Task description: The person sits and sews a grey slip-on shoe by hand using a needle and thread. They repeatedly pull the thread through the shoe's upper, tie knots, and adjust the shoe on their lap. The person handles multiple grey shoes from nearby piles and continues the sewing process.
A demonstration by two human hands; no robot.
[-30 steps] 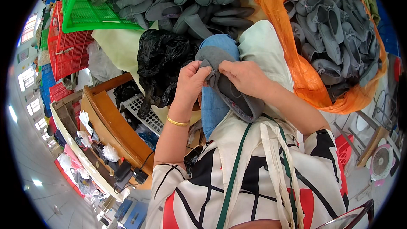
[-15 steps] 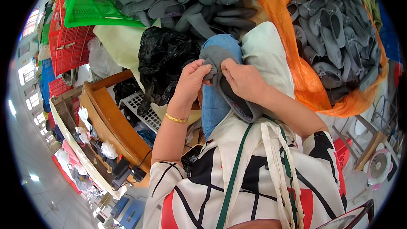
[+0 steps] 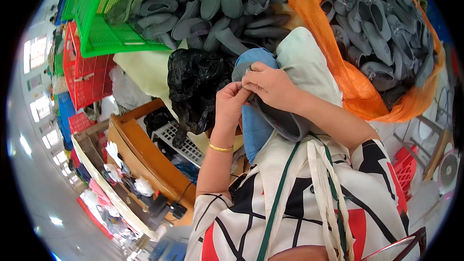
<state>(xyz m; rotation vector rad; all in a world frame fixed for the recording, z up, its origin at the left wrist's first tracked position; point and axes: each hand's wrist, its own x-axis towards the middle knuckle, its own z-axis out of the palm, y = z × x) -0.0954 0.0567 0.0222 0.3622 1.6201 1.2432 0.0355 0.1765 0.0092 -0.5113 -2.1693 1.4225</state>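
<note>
A grey slip-on shoe (image 3: 289,124) rests over my lap, its dark opening turned up and its near end against my cream apron. My right hand (image 3: 271,86) is closed on the shoe's far part, with thumb and fingers pinched together. Right beside it, my left hand (image 3: 229,101) pinches at the same spot, and the fingertips of both hands meet. The fingers cover whatever small detail lies between them. Under the shoe are my blue-jeans leg (image 3: 256,130) and a pale cloth-covered leg (image 3: 304,58).
Grey shoes (image 3: 227,0) lie heaped ahead beside a green plastic crate (image 3: 125,43). An orange sack (image 3: 357,94) at the right holds many more. A black plastic bag (image 3: 195,82) sits left of my knee, near a wooden table (image 3: 145,150). A fan (image 3: 447,171) stands far right.
My right hand has turned and its fingers have come together against my left fingertips. The shoe's far part, spread between the hands before, is now mostly covered. The whole view has shifted slightly.
</note>
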